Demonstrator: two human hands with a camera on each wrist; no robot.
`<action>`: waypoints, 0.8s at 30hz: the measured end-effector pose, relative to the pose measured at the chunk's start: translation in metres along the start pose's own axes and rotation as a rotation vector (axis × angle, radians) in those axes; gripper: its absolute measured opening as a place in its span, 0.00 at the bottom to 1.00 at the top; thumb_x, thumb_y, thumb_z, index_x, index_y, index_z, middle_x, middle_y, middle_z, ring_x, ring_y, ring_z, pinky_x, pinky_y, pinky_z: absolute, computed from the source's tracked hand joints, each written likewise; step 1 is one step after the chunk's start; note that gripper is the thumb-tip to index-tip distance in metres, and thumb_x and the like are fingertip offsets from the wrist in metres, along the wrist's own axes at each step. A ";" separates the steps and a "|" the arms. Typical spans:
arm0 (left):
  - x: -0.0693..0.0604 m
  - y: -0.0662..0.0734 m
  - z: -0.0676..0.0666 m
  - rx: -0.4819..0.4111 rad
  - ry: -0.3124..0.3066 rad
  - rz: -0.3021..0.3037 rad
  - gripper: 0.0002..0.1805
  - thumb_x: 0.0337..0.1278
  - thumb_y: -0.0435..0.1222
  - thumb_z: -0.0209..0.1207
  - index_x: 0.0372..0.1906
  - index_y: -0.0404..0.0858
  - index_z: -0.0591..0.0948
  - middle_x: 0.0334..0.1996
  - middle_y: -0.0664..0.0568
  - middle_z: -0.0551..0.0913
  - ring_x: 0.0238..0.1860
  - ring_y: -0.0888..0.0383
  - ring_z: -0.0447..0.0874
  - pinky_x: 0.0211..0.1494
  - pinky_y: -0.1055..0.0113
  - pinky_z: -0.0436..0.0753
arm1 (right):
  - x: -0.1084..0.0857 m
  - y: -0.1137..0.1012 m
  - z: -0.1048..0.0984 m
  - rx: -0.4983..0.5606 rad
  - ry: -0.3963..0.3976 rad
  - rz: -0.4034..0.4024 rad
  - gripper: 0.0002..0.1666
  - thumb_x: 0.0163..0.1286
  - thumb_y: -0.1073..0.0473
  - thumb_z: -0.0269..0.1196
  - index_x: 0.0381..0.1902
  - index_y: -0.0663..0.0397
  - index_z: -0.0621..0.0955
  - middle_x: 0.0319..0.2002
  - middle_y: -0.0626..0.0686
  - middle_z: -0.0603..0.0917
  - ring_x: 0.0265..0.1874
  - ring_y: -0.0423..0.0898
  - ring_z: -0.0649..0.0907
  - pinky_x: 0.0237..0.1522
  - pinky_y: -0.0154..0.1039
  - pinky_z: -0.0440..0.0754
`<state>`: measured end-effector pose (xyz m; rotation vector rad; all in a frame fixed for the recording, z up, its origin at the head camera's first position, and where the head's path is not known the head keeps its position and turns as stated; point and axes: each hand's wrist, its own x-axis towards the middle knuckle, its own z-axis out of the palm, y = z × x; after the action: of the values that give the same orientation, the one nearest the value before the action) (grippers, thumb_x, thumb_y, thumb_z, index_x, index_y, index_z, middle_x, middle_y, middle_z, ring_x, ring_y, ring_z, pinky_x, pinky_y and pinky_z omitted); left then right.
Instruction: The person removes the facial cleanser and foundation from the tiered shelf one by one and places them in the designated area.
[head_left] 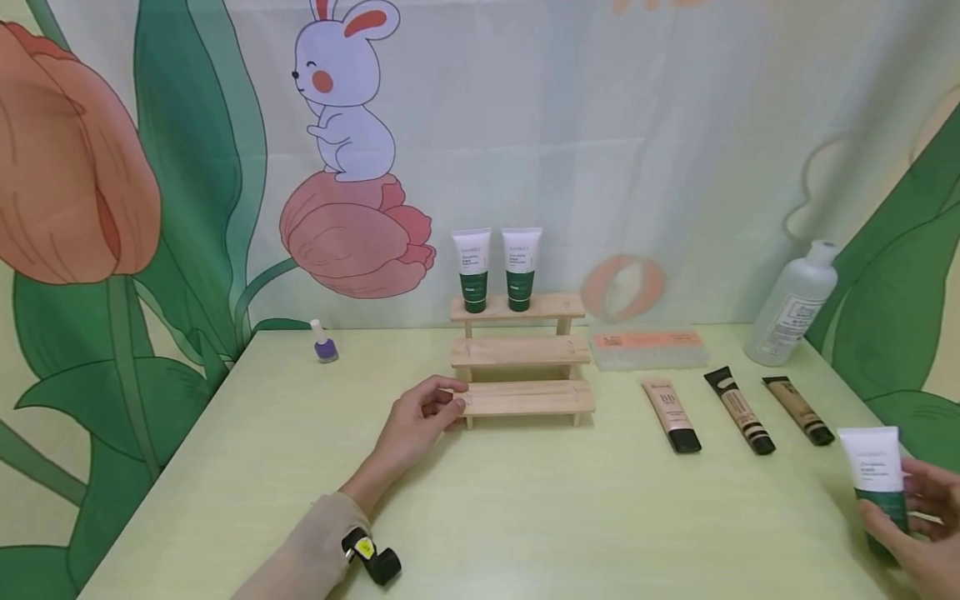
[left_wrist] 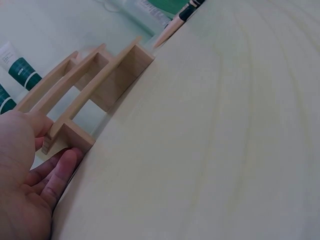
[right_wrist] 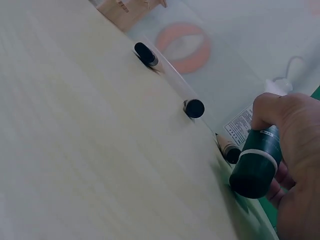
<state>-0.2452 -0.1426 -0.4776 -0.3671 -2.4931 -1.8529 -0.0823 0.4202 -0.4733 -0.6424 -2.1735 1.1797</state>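
Note:
A three-step wooden display stand (head_left: 525, 400) stands near the back of the table. My left hand (head_left: 422, 421) pinches the left end of its lowest step, thumb in front; the left wrist view shows fingers around the board's end (left_wrist: 55, 135). On the top step two white-and-green squeeze tubes (head_left: 474, 271) (head_left: 521, 268) stand upright on their caps. At the far right, my right hand (head_left: 926, 521) grips a third such tube (head_left: 876, 462), cap down. In the right wrist view its dark green cap (right_wrist: 252, 175) points toward the camera; part of the tube is behind the hand.
Right of the stand lie a pink BB cream tube (head_left: 670, 415), a black-and-beige tube (head_left: 738, 410) and a gold-brown tube (head_left: 797, 408). Behind them are a clear flat box (head_left: 648, 357) and a white bottle (head_left: 795, 304). A purple nail polish bottle (head_left: 325, 343) stands at the left.

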 end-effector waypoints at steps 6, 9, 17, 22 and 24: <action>0.001 0.000 0.000 -0.012 -0.002 -0.001 0.11 0.80 0.37 0.68 0.59 0.47 0.90 0.43 0.46 0.89 0.41 0.51 0.89 0.45 0.65 0.91 | 0.000 0.013 0.000 -0.080 -0.033 -0.041 0.42 0.68 0.70 0.73 0.62 0.16 0.72 0.41 0.25 0.69 0.37 0.26 0.70 0.36 0.18 0.67; 0.001 0.001 0.001 -0.021 -0.008 0.000 0.11 0.80 0.37 0.68 0.59 0.46 0.90 0.44 0.45 0.88 0.41 0.51 0.89 0.47 0.64 0.92 | 0.001 0.017 -0.001 -0.107 -0.059 -0.089 0.38 0.67 0.69 0.74 0.61 0.20 0.76 0.39 0.24 0.69 0.35 0.27 0.70 0.34 0.21 0.68; 0.001 0.002 0.000 -0.022 -0.004 -0.002 0.10 0.80 0.37 0.68 0.59 0.46 0.90 0.43 0.45 0.88 0.42 0.50 0.89 0.46 0.64 0.92 | 0.005 0.018 -0.001 -0.176 -0.158 -0.133 0.26 0.70 0.67 0.75 0.64 0.47 0.82 0.39 0.25 0.70 0.33 0.29 0.71 0.32 0.25 0.70; 0.001 0.002 0.000 -0.013 -0.005 -0.002 0.10 0.80 0.37 0.68 0.59 0.46 0.89 0.43 0.45 0.88 0.41 0.51 0.89 0.46 0.65 0.92 | 0.004 0.014 -0.003 -0.273 -0.227 -0.093 0.34 0.72 0.67 0.73 0.70 0.78 0.75 0.43 0.52 0.78 0.29 0.30 0.71 0.28 0.28 0.72; 0.001 0.002 0.000 -0.013 -0.007 -0.004 0.11 0.80 0.37 0.68 0.59 0.46 0.89 0.43 0.46 0.88 0.41 0.51 0.89 0.45 0.66 0.91 | 0.004 0.012 -0.003 -0.311 -0.244 -0.062 0.36 0.72 0.65 0.73 0.71 0.78 0.74 0.46 0.62 0.78 0.28 0.30 0.71 0.28 0.28 0.71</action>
<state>-0.2454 -0.1417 -0.4761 -0.3700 -2.4896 -1.8734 -0.0811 0.4304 -0.4811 -0.5770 -2.5953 0.9359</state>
